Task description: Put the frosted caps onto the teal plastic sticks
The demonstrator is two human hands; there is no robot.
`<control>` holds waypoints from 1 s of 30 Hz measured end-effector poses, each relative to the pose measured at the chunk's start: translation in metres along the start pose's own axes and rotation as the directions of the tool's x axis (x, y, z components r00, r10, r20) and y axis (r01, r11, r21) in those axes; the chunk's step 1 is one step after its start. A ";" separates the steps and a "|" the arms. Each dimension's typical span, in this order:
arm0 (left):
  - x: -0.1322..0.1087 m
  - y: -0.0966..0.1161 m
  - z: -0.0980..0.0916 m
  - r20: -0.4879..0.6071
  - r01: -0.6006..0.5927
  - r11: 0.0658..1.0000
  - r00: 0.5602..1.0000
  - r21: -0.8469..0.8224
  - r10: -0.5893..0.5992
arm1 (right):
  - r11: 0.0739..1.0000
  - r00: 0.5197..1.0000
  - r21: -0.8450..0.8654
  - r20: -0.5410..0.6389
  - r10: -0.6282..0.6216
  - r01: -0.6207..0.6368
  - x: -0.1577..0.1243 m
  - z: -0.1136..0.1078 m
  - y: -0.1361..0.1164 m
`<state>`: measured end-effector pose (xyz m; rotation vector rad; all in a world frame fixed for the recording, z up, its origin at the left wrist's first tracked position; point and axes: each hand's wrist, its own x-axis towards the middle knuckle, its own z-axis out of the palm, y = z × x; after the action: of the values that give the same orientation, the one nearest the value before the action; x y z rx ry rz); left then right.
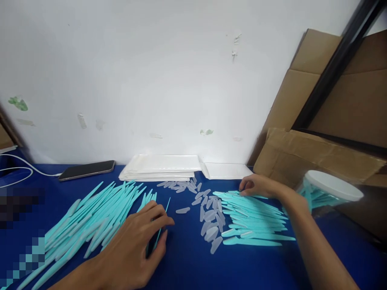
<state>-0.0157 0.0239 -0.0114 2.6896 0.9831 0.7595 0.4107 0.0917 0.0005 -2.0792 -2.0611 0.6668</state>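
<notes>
My left hand [137,237] is closed around a thin teal eyebrow razor [167,204], whose slim end points up past the fingers. Behind and left of that hand lies a large heap of teal razors with caps on their ends [87,221]. Loose translucent blade caps [211,217] are scattered between my hands. On the right, a second pile of teal razors [254,219] lies side by side, roughly crosswise. My right hand [254,185] rests at the far edge of this pile, fingers curled down; what they grip is hidden.
Flat white packets [163,167] are stacked against the wall, with another white packet [226,170] beside them. A phone [87,170] on a white cable lies at the back left. A clear tub with a white lid [334,186] holds more razors, near cardboard [311,161] at right.
</notes>
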 end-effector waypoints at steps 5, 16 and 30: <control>-0.002 -0.001 0.004 0.104 -0.067 0.997 0.992 -0.031 0.070 | 0.998 0.998 0.042 0.022 -0.051 0.050 0.008 0.008 0.004; 0.000 -0.018 0.009 0.080 -0.018 0.976 0.997 0.219 0.000 | 0.981 0.974 -0.012 -0.118 -0.193 0.193 0.012 0.016 -0.022; -0.006 -0.009 0.014 0.151 -0.137 0.942 0.984 0.306 0.094 | 0.968 0.944 -0.014 -0.216 -0.248 0.251 0.001 0.012 -0.044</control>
<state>-0.0174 0.0266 -0.0282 3.0485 0.9952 0.4628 0.3652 0.0927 0.0073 -1.7502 -2.1346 0.3936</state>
